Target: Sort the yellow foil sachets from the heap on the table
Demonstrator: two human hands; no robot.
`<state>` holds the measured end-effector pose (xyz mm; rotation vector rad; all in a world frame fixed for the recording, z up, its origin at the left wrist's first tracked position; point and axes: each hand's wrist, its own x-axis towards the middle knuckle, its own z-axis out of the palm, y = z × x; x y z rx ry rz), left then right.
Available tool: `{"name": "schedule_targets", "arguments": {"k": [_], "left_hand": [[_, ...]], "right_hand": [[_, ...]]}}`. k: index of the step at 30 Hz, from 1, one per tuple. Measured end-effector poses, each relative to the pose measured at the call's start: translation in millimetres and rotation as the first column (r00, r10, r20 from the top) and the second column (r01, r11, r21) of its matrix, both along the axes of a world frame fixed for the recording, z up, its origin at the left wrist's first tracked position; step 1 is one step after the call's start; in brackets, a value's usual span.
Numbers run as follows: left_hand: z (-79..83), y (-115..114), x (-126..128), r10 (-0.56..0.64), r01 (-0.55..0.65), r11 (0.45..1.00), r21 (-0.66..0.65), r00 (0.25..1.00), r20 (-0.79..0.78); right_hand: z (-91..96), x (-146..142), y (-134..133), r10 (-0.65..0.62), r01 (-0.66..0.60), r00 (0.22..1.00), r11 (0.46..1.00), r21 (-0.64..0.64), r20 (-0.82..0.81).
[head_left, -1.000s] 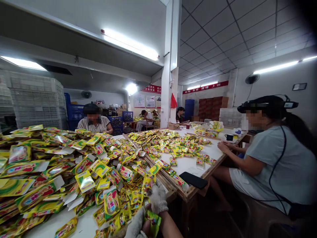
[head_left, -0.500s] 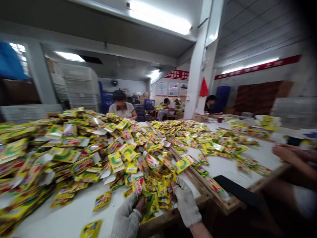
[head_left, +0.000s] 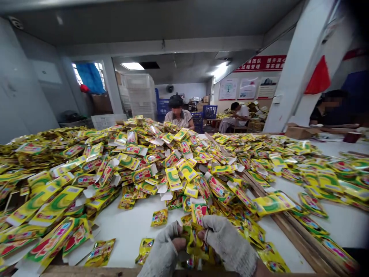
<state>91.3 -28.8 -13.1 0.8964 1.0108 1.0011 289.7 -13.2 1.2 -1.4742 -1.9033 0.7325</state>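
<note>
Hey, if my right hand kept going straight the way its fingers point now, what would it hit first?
The right hand points left, so it would press into the bunch of yellow sachets it pinches, then probably the left hand just behind; depth is hard to judge.

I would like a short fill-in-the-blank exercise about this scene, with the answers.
The left hand and right hand both wear ____.
The sachets they hold are mostly ____.
The table top is ____.
The person opposite wears a ____ shirt.
Answers: gloves; yellow; white; striped.
</note>
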Motion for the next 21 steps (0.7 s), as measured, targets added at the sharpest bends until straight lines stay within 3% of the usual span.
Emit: {"name": "schedule_targets", "arguments": {"k": [5, 8, 11, 16, 19, 21], "left_hand": [[6.3, -4.2, -8.8, -0.066, 0.063, 0.997, 0.054, 0.997, 0.039], [0.1, -2.3, -5.9, 0.087, -0.087, 0.996, 0.01, 0.995, 0.045], [-12.6, 0.5, 1.6, 0.272, -0.271, 0.962, -0.026, 0.959, 0.084], [-23.3, -1.7, 18.2, 0.378, -0.371, 0.926, -0.075, 0.904, 0.197], [-18.7, -5.8, 20.2, 0.424, -0.42, 0.905, -0.062, 0.884, 0.195], [-11.1, -8.6, 16.2, 0.463, -0.459, 0.886, -0.071, 0.86, 0.213]], "right_hand": [[6.7, -19.6, 11.8, 0.081, -0.081, 0.997, 0.996, -0.035, 0.016], [11.5, -27.8, 13.2, 0.039, -0.04, 0.999, 0.998, -0.04, -0.031], [5.5, -30.6, 10.0, 0.011, -0.016, 0.999, 0.995, -0.1, -0.043], [-13.5, -37.0, 3.1, -0.064, 0.065, 0.998, 0.997, -0.033, 0.005], [-13.1, -33.8, 1.1, -0.091, 0.078, 0.983, 0.993, -0.083, -0.161], [-8.5, -20.8, 0.6, -0.139, 0.074, 0.889, 0.984, -0.162, -0.437]]}}
